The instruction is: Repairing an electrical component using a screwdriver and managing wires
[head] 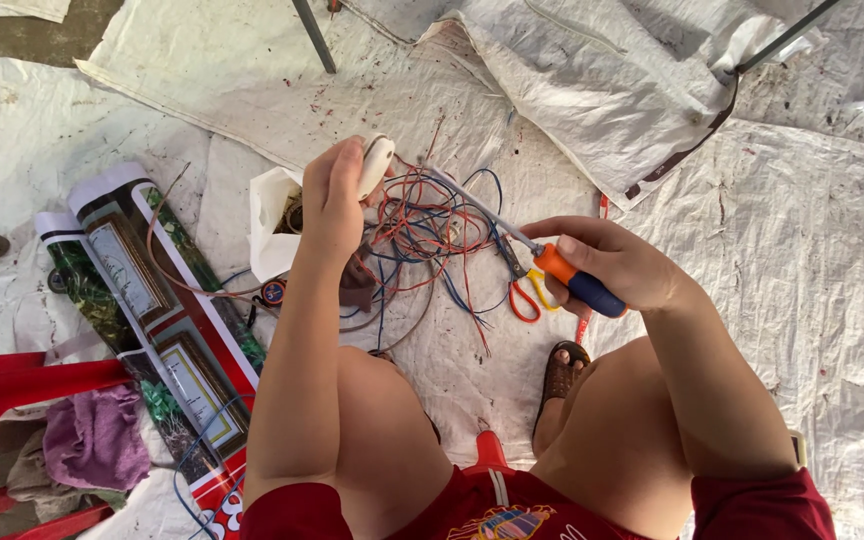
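Screwdriver meets small white part above tangled wires

Left hand (337, 195) fingers grasp a white part (376, 163); right hand (612, 262) clenches a screwdriver (542, 258). Wires (427, 235), scissors (522, 285), white sheeting (802, 260) lie below.

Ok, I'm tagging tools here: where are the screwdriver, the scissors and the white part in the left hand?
screwdriver (577, 282), head view, on its orange and blue handle.
scissors (524, 300), head view, on an orange finger loop.
white part (376, 163), head view, on its rounded top.
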